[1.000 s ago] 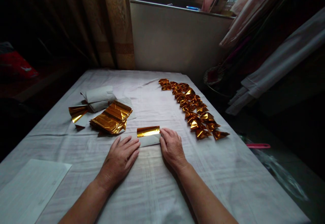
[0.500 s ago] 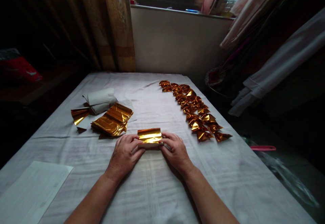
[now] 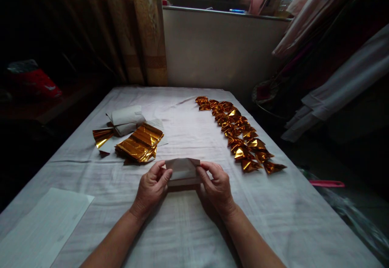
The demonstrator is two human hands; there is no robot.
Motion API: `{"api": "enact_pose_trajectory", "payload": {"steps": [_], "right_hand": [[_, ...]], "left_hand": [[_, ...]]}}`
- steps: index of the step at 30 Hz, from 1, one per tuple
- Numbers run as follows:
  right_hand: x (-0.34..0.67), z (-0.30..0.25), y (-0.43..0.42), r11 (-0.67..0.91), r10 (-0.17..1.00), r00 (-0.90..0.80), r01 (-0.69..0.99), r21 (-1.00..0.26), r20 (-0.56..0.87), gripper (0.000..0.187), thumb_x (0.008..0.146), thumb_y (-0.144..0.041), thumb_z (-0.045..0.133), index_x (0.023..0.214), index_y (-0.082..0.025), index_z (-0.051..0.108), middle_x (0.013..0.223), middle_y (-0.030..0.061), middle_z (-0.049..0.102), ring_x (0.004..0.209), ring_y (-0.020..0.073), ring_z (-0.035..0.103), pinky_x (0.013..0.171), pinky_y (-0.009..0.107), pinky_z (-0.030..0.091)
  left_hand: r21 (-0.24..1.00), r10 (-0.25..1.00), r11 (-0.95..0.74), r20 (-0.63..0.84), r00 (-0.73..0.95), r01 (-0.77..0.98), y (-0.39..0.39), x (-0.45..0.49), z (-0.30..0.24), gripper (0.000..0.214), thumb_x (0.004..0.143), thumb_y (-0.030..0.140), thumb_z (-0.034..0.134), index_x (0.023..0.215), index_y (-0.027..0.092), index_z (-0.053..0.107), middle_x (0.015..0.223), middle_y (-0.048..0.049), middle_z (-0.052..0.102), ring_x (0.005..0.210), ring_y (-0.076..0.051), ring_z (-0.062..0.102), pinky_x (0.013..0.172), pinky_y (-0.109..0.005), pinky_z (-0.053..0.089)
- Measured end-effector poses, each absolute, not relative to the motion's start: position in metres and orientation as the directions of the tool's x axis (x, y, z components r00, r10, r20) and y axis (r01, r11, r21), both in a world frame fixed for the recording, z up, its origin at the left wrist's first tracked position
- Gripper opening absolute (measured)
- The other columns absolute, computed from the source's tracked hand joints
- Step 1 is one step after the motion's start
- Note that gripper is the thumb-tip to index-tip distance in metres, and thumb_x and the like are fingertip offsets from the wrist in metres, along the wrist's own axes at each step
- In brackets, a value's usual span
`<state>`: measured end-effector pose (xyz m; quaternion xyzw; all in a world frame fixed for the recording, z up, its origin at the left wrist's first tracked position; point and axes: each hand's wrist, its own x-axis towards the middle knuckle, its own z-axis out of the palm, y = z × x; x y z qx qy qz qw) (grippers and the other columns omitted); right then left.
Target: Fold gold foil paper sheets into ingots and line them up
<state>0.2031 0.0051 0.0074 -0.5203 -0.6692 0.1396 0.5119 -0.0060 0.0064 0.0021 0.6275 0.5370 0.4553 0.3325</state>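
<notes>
Between my two hands is a small folded sheet of foil paper, its pale backing toward me and no gold showing. My left hand pinches its left end between thumb and fingers. At the right end, my right hand grips it the same way. A stack of gold foil sheets lies beyond my left hand. Off to the right, several folded gold foil pieces stand in rows running away from me.
A white cloth covers the table. Crumpled pale paper and a loose gold sheet lie at the left. Nearer me is a flat white sheet. Clothes hang at the right, past the table edge.
The foil sheet, gold side showing before, now turns its pale backing toward me and looks lifted off the cloth. Both hands stay at its ends, thumbs now raised. The view has shifted slightly.
</notes>
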Motion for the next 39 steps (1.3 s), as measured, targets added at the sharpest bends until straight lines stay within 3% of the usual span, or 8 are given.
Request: {"api": "enact_pose_trajectory", "payload": {"steps": [3, 6, 10, 14, 22, 29, 35, 39], "right_hand": [[0.201, 0.010, 0.005, 0.367, 0.867, 0.113, 0.515, -0.775, 0.485, 0.018, 0.091, -0.031, 0.056, 0.092, -0.023, 0.072, 0.083, 0.0035, 0.075, 0.075, 0.0179, 0.068, 0.074, 0.029, 0.052], [0.200, 0.010, 0.009, 0.312, 0.895, 0.121, 0.521, -0.794, 0.430, 0.020, 0.090, -0.031, 0.054, 0.091, -0.023, 0.072, 0.079, 0.0020, 0.075, 0.070, 0.0162, 0.067, 0.070, 0.027, 0.050], [0.201, 0.004, 0.016, 0.233, 0.911, 0.148, 0.587, -0.775, 0.385, 0.020, 0.089, -0.032, 0.053, 0.087, -0.024, 0.072, 0.078, 0.0013, 0.075, 0.071, 0.0173, 0.067, 0.068, 0.027, 0.048], [0.206, -0.001, 0.022, 0.188, 0.927, 0.149, 0.606, -0.773, 0.343, 0.022, 0.090, -0.033, 0.052, 0.088, -0.024, 0.071, 0.077, 0.0009, 0.075, 0.068, 0.0175, 0.068, 0.065, 0.026, 0.047], [0.200, 0.015, 0.087, 0.226, 0.938, 0.051, 0.659, -0.718, 0.342, 0.019, 0.089, -0.031, 0.053, 0.091, -0.025, 0.072, 0.081, 0.0005, 0.075, 0.070, 0.0162, 0.067, 0.067, 0.024, 0.047], [0.201, -0.004, 0.139, 0.161, 0.951, 0.091, 0.667, -0.728, 0.294, 0.018, 0.089, -0.031, 0.055, 0.093, -0.025, 0.072, 0.082, 0.0006, 0.076, 0.074, 0.0168, 0.069, 0.070, 0.024, 0.049], [0.209, -0.006, 0.137, 0.163, 0.953, 0.105, 0.614, -0.772, 0.284, 0.032, 0.091, -0.032, 0.051, 0.116, -0.023, 0.068, 0.082, 0.0013, 0.076, 0.073, 0.0169, 0.069, 0.071, 0.026, 0.051], [0.212, -0.005, 0.129, 0.174, 0.961, 0.080, 0.572, -0.802, 0.265, 0.036, 0.090, -0.036, 0.050, 0.117, -0.021, 0.068, 0.079, 0.0016, 0.075, 0.069, 0.0163, 0.067, 0.065, 0.024, 0.051]], "left_hand": [[0.952, 0.985, -0.157, 0.169, -0.024, 0.264, 0.003, -0.001, 0.005, 0.056, 0.090, 0.041, 0.059, 0.139, 0.015, 0.050, 0.057, 0.0092, 0.047, 0.049, -0.007, 0.044, 0.051, -0.018, 0.039], [0.947, 0.981, -0.172, 0.190, -0.040, 0.273, 0.004, -0.001, 0.005, 0.066, 0.091, 0.040, 0.058, 0.149, 0.016, 0.038, 0.062, 0.0084, 0.052, 0.056, -0.008, 0.051, 0.059, -0.019, 0.045], [0.888, 0.956, -0.235, 0.284, -0.068, 0.396, 0.009, -0.006, -0.002, 0.061, 0.090, 0.040, 0.059, 0.146, 0.022, 0.042, 0.103, -0.0042, 0.068, 0.085, -0.014, 0.066, 0.073, -0.026, 0.056], [0.748, 0.914, -0.357, 0.402, 0.045, 0.560, 0.010, -0.011, -0.008, 0.042, 0.094, 0.036, 0.052, 0.134, 0.024, 0.055, 0.131, -0.0102, 0.062, 0.119, -0.023, 0.061, 0.095, -0.038, 0.055], [0.405, 0.801, -0.581, 0.442, 0.405, 0.706, 0.035, -0.007, 0.006, 0.042, 0.100, 0.032, 0.041, 0.140, 0.023, 0.052, 0.145, -0.0091, 0.055, 0.140, -0.027, 0.043, 0.116, -0.052, 0.034], [0.279, 0.835, -0.546, 0.252, 0.489, 0.790, 0.084, 0.005, -0.001, 0.049, 0.097, 0.043, 0.047, 0.140, 0.020, 0.052, 0.146, -0.0120, 0.053, 0.138, -0.029, 0.045, 0.116, -0.054, 0.030], [0.280, 0.850, -0.516, 0.280, 0.446, 0.809, 0.086, 0.009, -0.010, 0.046, 0.094, 0.041, 0.053, 0.136, 0.022, 0.056, 0.143, -0.0113, 0.057, 0.135, -0.029, 0.048, 0.116, -0.055, 0.029], [0.272, 0.846, -0.519, 0.299, 0.441, 0.811, 0.084, 0.007, -0.010, 0.045, 0.094, 0.041, 0.053, 0.134, 0.020, 0.057, 0.141, -0.0111, 0.058, 0.133, -0.030, 0.050, 0.115, -0.056, 0.031]]}}
